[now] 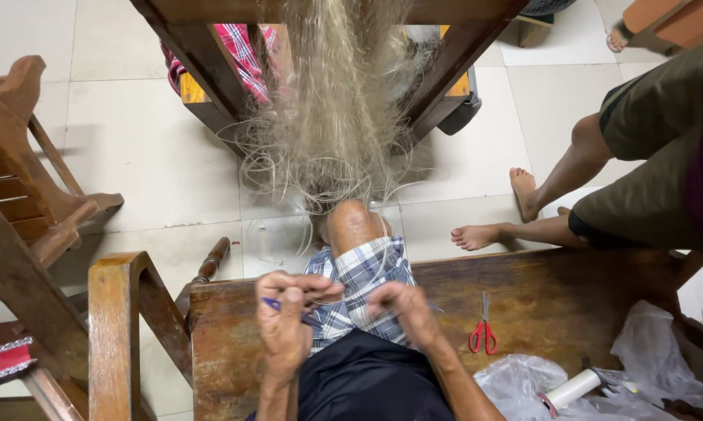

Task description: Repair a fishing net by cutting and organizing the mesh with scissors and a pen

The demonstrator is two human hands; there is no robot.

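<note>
Both hands work close together over the lap, left hand (285, 316) pinching a blue needle (273, 304), right hand (406, 308) pinching fine net (332, 117) strands hanging ahead, so knotting seems underway, needing steady tension next.

A home room turned workplace: tiled floor (133, 140), wooden bench (554, 296), wooden chairs (24, 195), hanging fishing net (336, 117).

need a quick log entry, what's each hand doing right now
Left hand: closed, pinching a thin blue tool.
Right hand: closed, fingers curled in a pinch; what it grips is too fine to tell.
</note>
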